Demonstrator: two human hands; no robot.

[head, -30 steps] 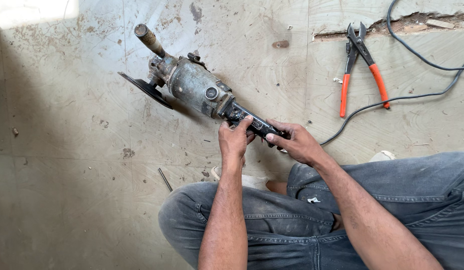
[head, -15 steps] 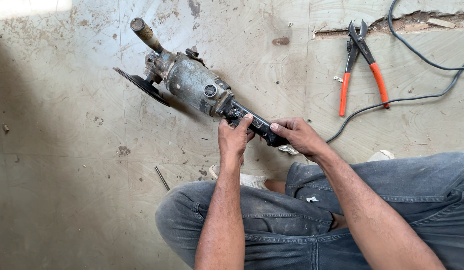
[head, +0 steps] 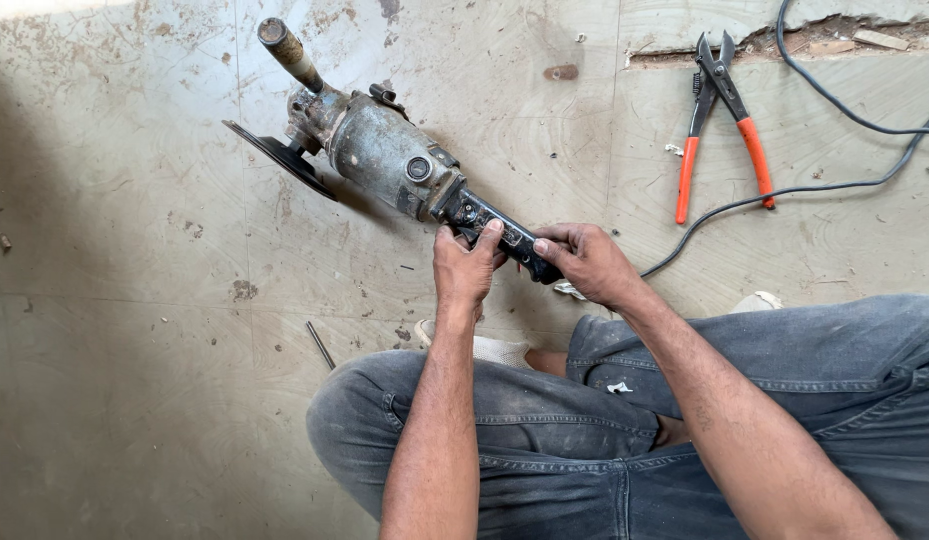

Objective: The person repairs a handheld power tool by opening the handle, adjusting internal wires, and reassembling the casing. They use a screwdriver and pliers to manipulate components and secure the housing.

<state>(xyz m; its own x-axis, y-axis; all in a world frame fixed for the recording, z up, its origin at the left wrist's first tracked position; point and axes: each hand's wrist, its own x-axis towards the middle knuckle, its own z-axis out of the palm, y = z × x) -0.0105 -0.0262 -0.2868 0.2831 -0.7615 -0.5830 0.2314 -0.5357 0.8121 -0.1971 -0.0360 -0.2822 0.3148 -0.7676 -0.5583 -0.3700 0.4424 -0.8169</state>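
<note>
Both hands clenched on angle grinder [head: 385,160] rear handle: left hand [head: 465,268], right hand [head: 585,262]. Grinder lying on floor [head: 135,350], disc fitted; pliers [head: 720,115] untouched near far edge.

Bare forearms, no sleeves — dusty grey-blue jeans [head: 545,440], white shoe [head: 490,348].
</note>
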